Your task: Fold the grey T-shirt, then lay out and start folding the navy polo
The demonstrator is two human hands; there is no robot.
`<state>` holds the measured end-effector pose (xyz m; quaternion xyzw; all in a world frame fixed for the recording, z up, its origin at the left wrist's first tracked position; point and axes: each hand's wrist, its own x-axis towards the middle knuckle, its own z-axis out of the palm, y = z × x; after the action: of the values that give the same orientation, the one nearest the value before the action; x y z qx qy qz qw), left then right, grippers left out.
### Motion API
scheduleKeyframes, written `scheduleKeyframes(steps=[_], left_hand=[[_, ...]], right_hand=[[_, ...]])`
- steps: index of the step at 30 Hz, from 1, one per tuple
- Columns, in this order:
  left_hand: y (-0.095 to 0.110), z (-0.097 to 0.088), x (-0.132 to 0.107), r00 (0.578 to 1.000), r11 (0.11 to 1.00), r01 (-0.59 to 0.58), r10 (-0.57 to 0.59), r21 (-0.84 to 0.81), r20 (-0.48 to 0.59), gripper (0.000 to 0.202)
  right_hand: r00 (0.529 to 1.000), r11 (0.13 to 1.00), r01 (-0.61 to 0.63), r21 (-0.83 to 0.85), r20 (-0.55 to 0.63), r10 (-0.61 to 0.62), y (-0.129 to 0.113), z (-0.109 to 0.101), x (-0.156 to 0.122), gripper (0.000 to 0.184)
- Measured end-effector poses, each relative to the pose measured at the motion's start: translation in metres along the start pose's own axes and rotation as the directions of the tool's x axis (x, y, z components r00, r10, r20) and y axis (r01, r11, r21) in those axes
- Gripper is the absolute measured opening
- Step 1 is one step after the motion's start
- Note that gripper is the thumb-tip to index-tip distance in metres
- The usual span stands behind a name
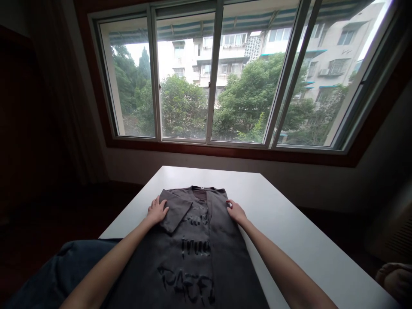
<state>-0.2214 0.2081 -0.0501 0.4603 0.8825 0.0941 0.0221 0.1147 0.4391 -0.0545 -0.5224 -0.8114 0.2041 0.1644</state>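
Observation:
A dark grey T-shirt (225, 257) lies front up on a white table, its collar at the far end and black lettering down the middle. Its left short sleeve (176, 212) is folded inward over the chest, and a long fold line runs down the right side. My left hand (157, 211) rests at the shirt's left edge beside that sleeve, fingers apart and touching the cloth. At the right edge, just below the shoulder, my right hand (236, 212) has its thumb and forefinger curled onto the fabric. The shirt's near end runs out of view.
The white table (283, 223) narrows toward a wall under a wide sliding window (212, 77). Dark blue cloth (74, 266) shows at the table's left side. A curtain (71, 86) hangs at the left. Something rounded and blurred (397, 279) is at the lower right.

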Motion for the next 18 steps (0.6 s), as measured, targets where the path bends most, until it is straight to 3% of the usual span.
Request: scheduleKeyframes(steps=[3,8,18], left_hand=[[-0.002,0.011,0.003,0.997,0.999,0.03,-0.028,0.022,-0.071,0.051],[0.006,0.017,0.01,0.995,0.996,-0.044,0.051,0.073,-0.091,0.049],[0.069,0.035,0.027,0.989,0.997,-0.066,0.071,0.043,-0.129,0.05]], right_hand=[[0.999,0.999,0.051,0.001,-0.007,-0.051,0.004,0.005,0.003,0.043],[0.997,0.998,0.065,-0.015,-0.049,-0.066,0.019,0.004,0.004,0.042],[0.996,0.991,0.018,-0.136,-0.086,-0.03,0.059,-0.032,0.018,0.041]])
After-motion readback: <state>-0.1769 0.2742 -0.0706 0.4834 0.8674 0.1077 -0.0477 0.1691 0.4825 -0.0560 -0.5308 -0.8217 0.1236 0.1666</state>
